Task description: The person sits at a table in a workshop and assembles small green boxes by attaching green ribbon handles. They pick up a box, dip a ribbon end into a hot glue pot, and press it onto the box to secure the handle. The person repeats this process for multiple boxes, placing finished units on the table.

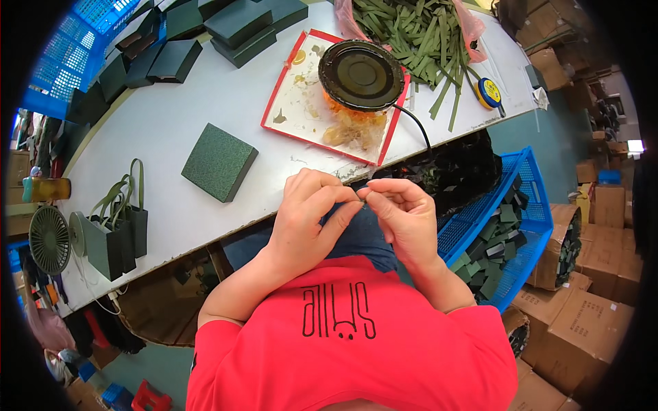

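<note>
My left hand (305, 216) and my right hand (406, 218) meet in front of my body at the table's near edge. Thumb and fingers of both are pinched together around something tiny, too small to make out. Beyond my left hand, a dark green box (218, 162) lies on the white table (171, 226). Further off, a round black hot plate (361, 72) with a cord sits over a red-rimmed white tray (288, 127), which is stained with amber residue. A heap of flat green ribbon strips (418, 41) spreads beside it, partly in a pink bag.
Several dark green boxes (240, 27) and a blue crate (75, 51) crowd the far left. Green bags with ribbon handles (110, 246) stand near a small fan (49, 240). A tape measure (488, 92) lies right. Below, a blue basket (541, 205) holds green pieces; cardboard boxes (582, 329) stack behind.
</note>
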A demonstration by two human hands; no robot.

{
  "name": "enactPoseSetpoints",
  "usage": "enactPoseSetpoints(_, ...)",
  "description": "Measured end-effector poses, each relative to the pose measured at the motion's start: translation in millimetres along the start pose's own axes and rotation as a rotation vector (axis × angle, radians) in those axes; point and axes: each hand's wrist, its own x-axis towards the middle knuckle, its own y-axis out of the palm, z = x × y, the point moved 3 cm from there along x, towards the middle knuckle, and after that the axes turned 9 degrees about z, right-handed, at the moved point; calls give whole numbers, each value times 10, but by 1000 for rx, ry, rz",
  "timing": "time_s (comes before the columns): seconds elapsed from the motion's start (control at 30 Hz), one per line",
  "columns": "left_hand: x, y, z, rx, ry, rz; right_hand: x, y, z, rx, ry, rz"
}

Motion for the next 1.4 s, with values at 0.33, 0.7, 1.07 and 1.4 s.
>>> enactPoseSetpoints(0.33, -38, -194, 23, 201, 43, 126, 44, -4, 100, -752, -193, 221)
enactPoseSetpoints(0.7, -303, -836, 629, 627, -651, -57, 592, -400, 400, -148, -85, -56)
enactPoseSetpoints(1.07, -241, -842, 457, 591, -521, 196, 889, -392, 292, -102, -73, -86)
enactPoseSetpoints(1.4, -247, -756, 480, 636, -521, 151, 991, -374, 236, -67, -49, -113)
